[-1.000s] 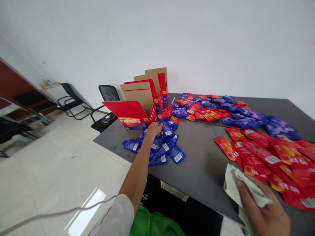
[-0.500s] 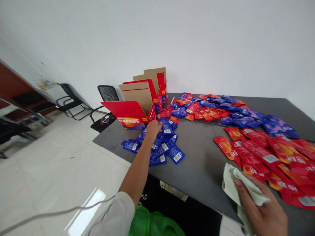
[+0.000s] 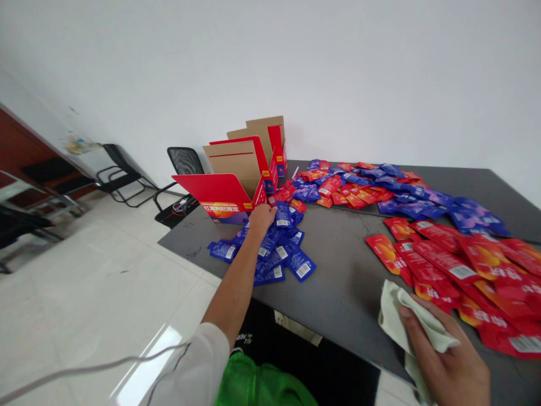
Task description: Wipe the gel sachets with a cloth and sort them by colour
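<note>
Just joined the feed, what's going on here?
A person is working at a dark grey table with bare hands. The left hand rests on a loose heap of glossy blue foil sachets, beside an open red cardboard box. The right hand holds a crumpled off-white cloth near a spread of red-and-orange foil sachets. More blue and red sachets lie mixed at the table's far end.

Your right hand [image 3: 443,355] is cut off at five o'clock, the red sachets [image 3: 499,282] at three
</note>
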Demonstrator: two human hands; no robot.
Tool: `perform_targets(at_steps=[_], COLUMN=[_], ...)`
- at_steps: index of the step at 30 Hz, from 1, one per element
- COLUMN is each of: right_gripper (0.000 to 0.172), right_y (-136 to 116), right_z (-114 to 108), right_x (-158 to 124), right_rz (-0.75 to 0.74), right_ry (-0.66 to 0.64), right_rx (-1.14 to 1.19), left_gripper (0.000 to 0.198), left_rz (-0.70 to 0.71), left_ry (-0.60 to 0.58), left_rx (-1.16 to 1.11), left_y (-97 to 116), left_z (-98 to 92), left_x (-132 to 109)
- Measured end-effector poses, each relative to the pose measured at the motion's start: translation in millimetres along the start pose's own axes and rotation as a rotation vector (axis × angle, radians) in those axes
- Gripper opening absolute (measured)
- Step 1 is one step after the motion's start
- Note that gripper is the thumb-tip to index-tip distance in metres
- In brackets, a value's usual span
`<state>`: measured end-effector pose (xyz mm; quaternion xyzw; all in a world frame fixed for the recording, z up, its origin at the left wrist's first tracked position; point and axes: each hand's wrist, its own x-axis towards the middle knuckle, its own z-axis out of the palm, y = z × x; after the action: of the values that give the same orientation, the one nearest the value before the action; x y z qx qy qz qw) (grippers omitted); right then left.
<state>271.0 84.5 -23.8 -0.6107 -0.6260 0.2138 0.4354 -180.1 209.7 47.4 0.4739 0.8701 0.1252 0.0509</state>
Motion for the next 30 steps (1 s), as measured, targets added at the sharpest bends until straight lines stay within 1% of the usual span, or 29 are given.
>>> perform_targets(at_steps=[8, 14, 20, 25, 28, 30], right_gripper=[0.071, 0.070, 0.070, 0.069, 0.065, 0.060], right_y=[-10.2, -11.9, -11.3, -11.7, -8.6, -6.2], right_z=[-0.7, -0.4, -2.1, -1.7, 0.0, 1.0], right_x=[0.2, 0.4, 0.0, -0.3, -1.9, -2.9], right_rz=[-0.039, -0.034, -0.022, -0.031, -0.022, -0.031], right_ry=[0.016, 0.022, -0.005, -0.001, 0.004, 0.000], right_rx=[-0.025, -0.007, -0.021, -0.018, -0.002, 0.015], left_gripper=[0.046, 0.044, 0.042, 0.040, 0.039, 0.042], left_rz=[-0.024, -0.040, -0.049, -0.050, -0.031, 0.005], left_ry=[0.003, -0.003, 0.032, 0.048, 0.066, 0.098], left_rx=[0.021, 0.023, 0.026, 0.035, 0.040, 0.034], left_y=[-1.6, -0.9, -0.6, 1.4, 5.9, 16.0], left_z=[-1.5, -3.3, -3.7, -5.8, -12.5, -19.8], left_x=[4.8, 8.8, -2.6, -10.5, -19.8, -30.0])
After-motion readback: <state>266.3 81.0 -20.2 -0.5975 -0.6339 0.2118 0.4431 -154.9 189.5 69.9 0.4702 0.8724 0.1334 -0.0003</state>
